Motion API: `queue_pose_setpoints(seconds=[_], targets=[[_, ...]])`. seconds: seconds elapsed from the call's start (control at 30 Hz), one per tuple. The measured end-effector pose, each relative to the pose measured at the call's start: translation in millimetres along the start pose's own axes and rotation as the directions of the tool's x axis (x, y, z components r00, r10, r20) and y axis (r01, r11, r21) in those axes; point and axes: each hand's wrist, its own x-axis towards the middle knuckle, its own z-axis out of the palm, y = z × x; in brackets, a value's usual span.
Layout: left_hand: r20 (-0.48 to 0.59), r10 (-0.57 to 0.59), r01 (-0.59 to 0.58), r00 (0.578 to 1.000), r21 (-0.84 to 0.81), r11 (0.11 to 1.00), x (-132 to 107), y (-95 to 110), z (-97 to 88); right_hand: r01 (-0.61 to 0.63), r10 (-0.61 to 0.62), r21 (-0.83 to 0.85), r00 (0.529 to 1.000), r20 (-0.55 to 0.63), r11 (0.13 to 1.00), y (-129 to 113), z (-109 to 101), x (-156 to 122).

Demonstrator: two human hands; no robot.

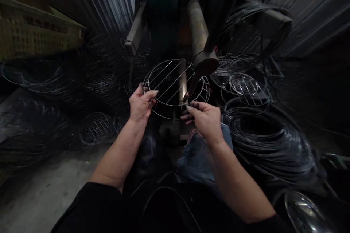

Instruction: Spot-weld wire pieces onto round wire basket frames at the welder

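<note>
A round wire rack (166, 100) with parallel cross wires is held up in front of me, between the arms of a welding machine (199, 29). My left hand (140, 102) is closed on its left rim, thumb on top. My right hand (203, 116) pinches at the near right rim, close to the electrode tip (186, 95); whether its fingers grip the rim or a small wire piece is hard to see. Below the rack a lower metal rod (182, 76) shows through the wires.
Coils of wire (262, 134) lie at the right, with another wire rack (244, 84) behind them. Stacked wire rings (100, 80) and a round grid (97, 127) stand at the left. A yellow crate (41, 34) sits at the upper left. A shiny metal bowl shape (306, 211) is at the lower right.
</note>
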Motion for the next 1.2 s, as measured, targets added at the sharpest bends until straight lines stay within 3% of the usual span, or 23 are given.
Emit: queue_pose_setpoints(seconds=[0.3, 0.53, 1.2], targets=[[-0.031, -0.061, 0.060, 0.998, -0.030, 0.998, 9, -1, 1.0, 0.171, -0.154, 0.101, 0.976, -0.157, 0.980, 29, 4, -6], [0.005, -0.051, 0.051, 0.999, -0.031, 0.998, 14, 0, 4.3, 0.241, -0.217, 0.123, 0.960, -0.179, 0.963, 37, 5, -2], [0.012, -0.050, 0.050, 0.999, -0.009, 0.999, 26, -3, 11.1, 0.236, -0.214, 0.116, 0.960, -0.178, 0.965, 30, 4, 14]])
